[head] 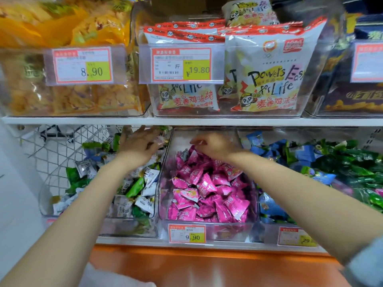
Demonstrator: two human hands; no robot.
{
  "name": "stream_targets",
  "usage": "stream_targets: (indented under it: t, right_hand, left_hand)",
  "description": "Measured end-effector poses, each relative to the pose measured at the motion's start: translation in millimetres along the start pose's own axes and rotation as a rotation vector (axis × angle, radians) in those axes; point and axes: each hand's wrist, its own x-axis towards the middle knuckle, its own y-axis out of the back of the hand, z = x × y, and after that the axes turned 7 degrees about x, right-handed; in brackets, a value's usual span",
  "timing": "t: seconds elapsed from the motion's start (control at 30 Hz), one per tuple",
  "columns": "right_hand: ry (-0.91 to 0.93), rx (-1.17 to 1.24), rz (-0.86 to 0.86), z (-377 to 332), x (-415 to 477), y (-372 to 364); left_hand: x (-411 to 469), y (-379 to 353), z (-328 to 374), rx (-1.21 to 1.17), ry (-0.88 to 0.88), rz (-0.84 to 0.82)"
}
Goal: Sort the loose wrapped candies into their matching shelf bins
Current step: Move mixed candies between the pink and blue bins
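Candies in pink wrappers (207, 189) fill the clear middle bin (164, 183) on the lower shelf, and that is where the right hand's fingers (195, 141) are working. They are bunched and curled downward, and the tips seem to pinch the corner of one pink candy (193, 151) at the back top of the heap. The right hand (215, 147) hangs just under the upper shelf edge (186, 121), so there is little headroom.

If that candy belongs here, the fingers should open low over the heap so it settles and does not roll forward over the low front lip above the 9.90 price tag (187, 234).

The left hand (138, 142) reaches into the back of the mixed bin (44, 195). Its fingers are stretched out, blurred, and not curled round anything I can make out. Green, white and blue wrappers (143, 189) lie jumbled there, so each should be pinched singly by a twisted end and its colour checked before it moves.

Blue and green candies (323, 162) are piled in the right-hand bin, a likely home for the strays. Crossing forearms should be avoided; each hand does best serving its own side
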Motion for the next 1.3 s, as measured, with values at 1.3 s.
stream_targets:
  t: [1.3]
  right_hand:
    - [-0.212,-0.098,0.194,35,-78,93]
  left_hand:
    - [-16,8,87,-0.351,-0.169,0.214]
